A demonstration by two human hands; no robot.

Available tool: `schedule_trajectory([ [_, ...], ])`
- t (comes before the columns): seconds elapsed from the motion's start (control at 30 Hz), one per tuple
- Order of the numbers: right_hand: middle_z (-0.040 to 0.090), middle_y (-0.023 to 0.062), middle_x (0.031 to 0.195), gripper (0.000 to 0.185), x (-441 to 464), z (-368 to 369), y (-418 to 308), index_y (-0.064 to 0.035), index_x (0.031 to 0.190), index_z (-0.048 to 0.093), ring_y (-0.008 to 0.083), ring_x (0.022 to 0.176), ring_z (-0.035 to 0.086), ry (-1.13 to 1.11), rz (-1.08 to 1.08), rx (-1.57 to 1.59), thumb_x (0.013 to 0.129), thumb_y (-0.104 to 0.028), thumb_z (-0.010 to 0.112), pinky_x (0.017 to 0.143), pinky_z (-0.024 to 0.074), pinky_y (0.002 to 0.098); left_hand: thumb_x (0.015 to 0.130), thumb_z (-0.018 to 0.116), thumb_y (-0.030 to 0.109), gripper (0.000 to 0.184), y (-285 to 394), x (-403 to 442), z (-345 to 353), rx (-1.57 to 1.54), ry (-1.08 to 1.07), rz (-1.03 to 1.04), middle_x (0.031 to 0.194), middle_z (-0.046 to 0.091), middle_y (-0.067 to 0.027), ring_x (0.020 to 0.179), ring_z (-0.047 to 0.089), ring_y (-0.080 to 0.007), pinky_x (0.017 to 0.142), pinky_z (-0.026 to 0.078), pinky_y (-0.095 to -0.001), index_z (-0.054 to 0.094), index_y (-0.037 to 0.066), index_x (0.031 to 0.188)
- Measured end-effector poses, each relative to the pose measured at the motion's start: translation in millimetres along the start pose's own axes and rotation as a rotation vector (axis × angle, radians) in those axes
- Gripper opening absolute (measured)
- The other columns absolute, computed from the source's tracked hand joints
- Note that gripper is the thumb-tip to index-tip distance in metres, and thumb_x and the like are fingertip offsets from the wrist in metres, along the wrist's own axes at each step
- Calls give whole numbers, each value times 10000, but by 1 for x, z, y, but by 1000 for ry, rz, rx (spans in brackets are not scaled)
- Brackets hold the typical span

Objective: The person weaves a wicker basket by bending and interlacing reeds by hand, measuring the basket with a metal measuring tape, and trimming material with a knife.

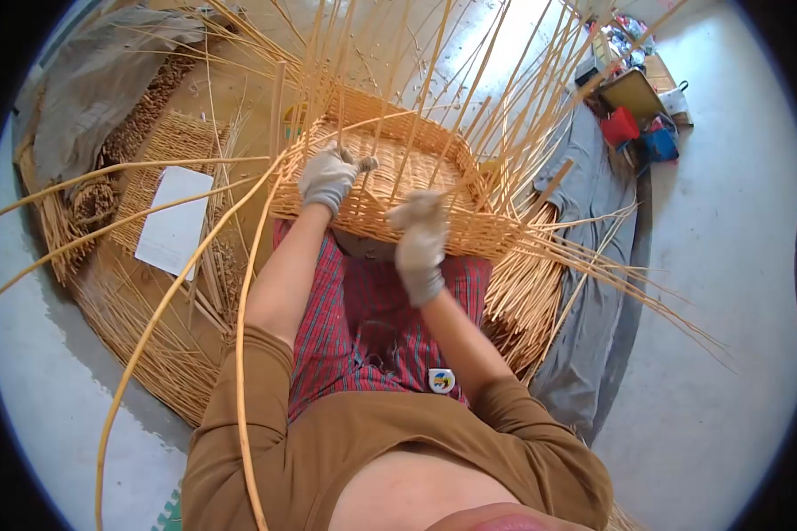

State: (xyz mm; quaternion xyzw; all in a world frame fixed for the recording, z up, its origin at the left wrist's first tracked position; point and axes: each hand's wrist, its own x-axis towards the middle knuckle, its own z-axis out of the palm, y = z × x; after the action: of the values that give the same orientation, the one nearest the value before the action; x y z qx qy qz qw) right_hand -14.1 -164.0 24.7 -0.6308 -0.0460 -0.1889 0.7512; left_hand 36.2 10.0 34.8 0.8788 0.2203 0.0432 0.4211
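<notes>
A rectangular wicker basket [483, 232] rests at my lap, its woven base facing up and long stakes rising from its walls. My left hand [329, 180], in a pale glove with a grey cuff, is at the near wall's left part, fingers closed around the base of a stake. Farther right, my right hand [421, 234], gloved too, is smeared by motion over the same near wall; its fingers are too blurred to make out. Long thick rods [164, 305] curve from the basket's left corner toward the lower left.
On the left, a white card [175, 219] lies on a flat woven panel [164, 146], near grey cloth [106, 84]. Bundled rods [531, 296] and a grey sheet [589, 327] are on the right. A red container [620, 128] stands by boxes at upper right.
</notes>
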Motion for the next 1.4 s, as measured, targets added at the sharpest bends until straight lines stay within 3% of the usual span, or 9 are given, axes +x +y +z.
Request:
schedule_trajectory([
  [0.23, 671, 54, 963, 105, 41, -115, 36, -179, 1046, 528, 201, 896, 662, 36, 370, 376, 983, -100, 556, 786, 559, 343, 887, 679, 396, 340, 4, -21, 1, -92, 420, 383, 842, 693, -145, 801, 669, -294, 694, 508, -397, 655, 75, 997],
  [0.37, 665, 39, 1001, 187, 43, -105, -4, -182, 1003, 525, 173, 937, 655, 149, 480, 179, 946, -12, 582, 814, 556, 332, 945, 565, 446, 468, 21, -30, 40, 38, -435, 124, 835, 713, -147, 722, 705, -218, 663, 542, -341, 631, 37, 1162],
  [0.57, 643, 105, 1171, 499, 151, 12, -20, -157, 1409, 414, 233, 1057, 623, -289, -710, -887, 941, -98, 576, 879, 523, 322, 936, 563, 531, 617, 14, -30, 60, -160, -509, -133, 773, 670, -111, 590, 681, -171, 520, 558, -308, 588, -42, 1163],
  [0.63, 618, 119, 1257, 538, 157, 16, -31, -151, 1458, 383, 183, 1004, 621, -319, 211, -595, 945, -84, 530, 825, 530, 346, 924, 584, 532, 598, 19, -32, 55, -323, -549, -241, 766, 656, -104, 570, 666, -166, 491, 552, -307, 603, -36, 1111],
  [0.7, 497, 163, 1424, 567, 112, -49, -33, -189, 1482, 328, 263, 1258, 517, -43, 10, 183, 963, -59, 515, 914, 516, 461, 914, 605, 526, 580, 15, -35, 54, -331, -546, -216, 792, 653, -109, 559, 657, -162, 496, 558, -304, 611, -31, 1076],
  [0.77, 603, 130, 1255, 468, 104, -144, 50, -152, 1457, 359, 223, 1060, 592, -796, -285, 917, 1005, -132, 481, 830, 547, 459, 894, 642, 516, 548, 7, -25, 62, -216, -550, -115, 799, 647, -106, 535, 641, -157, 474, 548, -296, 633, -14, 1030],
  [0.97, 595, 32, 913, 317, 30, -114, 17, -44, 1267, 443, 183, 792, 616, -12, -73, -231, 1033, -258, 456, 743, 557, 401, 842, 736, 450, 414, 69, -23, 56, 66, -137, 150, 734, 648, -68, 690, 647, -188, 643, 500, -318, 607, 57, 857],
  [1.13, 643, 50, 813, 116, 51, -138, -18, -98, 1115, 498, 154, 727, 629, 60, 98, 299, 1016, -157, 492, 622, 497, 269, 915, 666, 279, 239, 34, -6, 80, -426, 249, 348, 827, 695, -81, 722, 676, -248, 661, 507, -349, 586, 79, 1018],
  [1.4, 619, 68, 1178, 314, 101, -136, -31, -125, 1172, 532, 159, 927, 648, 32, -85, -265, 899, 12, 608, 769, 538, 265, 983, 556, 288, 308, 89, -62, 132, -353, -640, 17, 849, 681, -104, 564, 659, -190, 511, 549, -360, 574, 16, 1128],
])
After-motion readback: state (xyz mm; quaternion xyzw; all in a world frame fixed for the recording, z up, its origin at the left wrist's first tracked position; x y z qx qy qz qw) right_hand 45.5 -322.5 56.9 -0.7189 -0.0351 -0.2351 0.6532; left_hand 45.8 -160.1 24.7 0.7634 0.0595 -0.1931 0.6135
